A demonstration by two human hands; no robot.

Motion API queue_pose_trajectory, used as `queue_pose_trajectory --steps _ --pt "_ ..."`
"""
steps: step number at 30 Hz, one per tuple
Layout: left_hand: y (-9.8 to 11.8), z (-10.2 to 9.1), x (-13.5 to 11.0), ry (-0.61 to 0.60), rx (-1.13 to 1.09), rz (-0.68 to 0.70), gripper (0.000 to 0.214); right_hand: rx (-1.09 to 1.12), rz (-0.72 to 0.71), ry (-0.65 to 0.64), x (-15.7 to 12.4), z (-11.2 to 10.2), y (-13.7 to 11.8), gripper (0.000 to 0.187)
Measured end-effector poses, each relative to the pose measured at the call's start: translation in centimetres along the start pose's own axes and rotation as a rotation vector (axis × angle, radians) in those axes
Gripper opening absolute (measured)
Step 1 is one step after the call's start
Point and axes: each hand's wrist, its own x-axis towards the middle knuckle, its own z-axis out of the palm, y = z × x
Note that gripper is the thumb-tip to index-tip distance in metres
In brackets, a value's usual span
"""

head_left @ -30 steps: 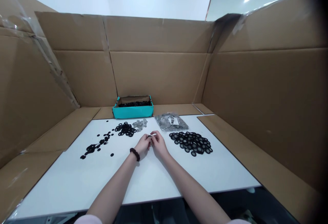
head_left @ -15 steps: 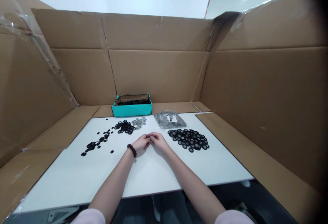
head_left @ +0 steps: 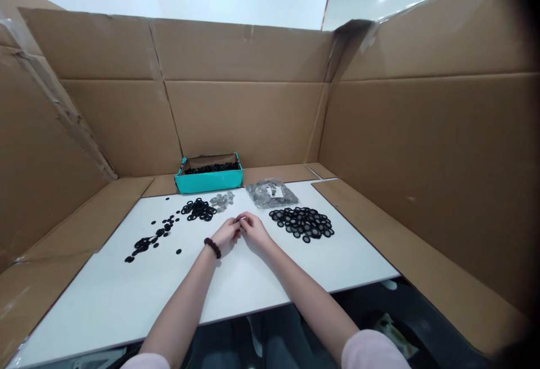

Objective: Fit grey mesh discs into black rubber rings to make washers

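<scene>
My left hand (head_left: 225, 234), with a dark band on its wrist, and my right hand (head_left: 253, 230) meet fingertip to fingertip above the white table. Both are closed in a pinch around a small dark piece (head_left: 238, 221), mostly hidden by the fingers; its exact kind cannot be made out. Left of my hands lies a pile of black rings (head_left: 198, 209), with some clear grey discs (head_left: 222, 201) just beyond it. To the right spreads a larger heap of black rings with grey centres (head_left: 304, 224).
A turquoise box (head_left: 210, 182) holding black pieces stands at the back. Beside it lies a clear bag of grey discs (head_left: 270, 194). Small black discs (head_left: 145, 243) are scattered on the left of the table (head_left: 105, 307). Cardboard walls (head_left: 244, 116) enclose the table on three sides.
The camera view has turned slightly, so the whole scene sits further left. My hands stay together in a pinch, with the fingers shifted a little.
</scene>
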Motion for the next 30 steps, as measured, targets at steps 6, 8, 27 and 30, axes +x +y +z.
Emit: queue_pose_trajectory --steps 6,8,27,30 --pt "0.1 0.0 -0.3 -0.042 0.046 -0.021 0.008 0.062 0.081 -0.115 -0.1 -0.2 -0.4 0.019" --pt "0.1 0.1 -0.3 -0.034 0.016 -0.033 0.008 0.047 0.088 -0.075 -0.2 -0.3 -0.5 0.017" --pt "2.3 0.9 -6.4 0.237 0.753 0.202 0.017 -0.925 -0.096 0.477 -4.5 -12.4 0.1 0.027" --pt "1.9 0.3 -12.1 0.093 0.618 0.253 0.021 -1.127 0.026 0.497 -6.0 -16.0 1.1 0.024"
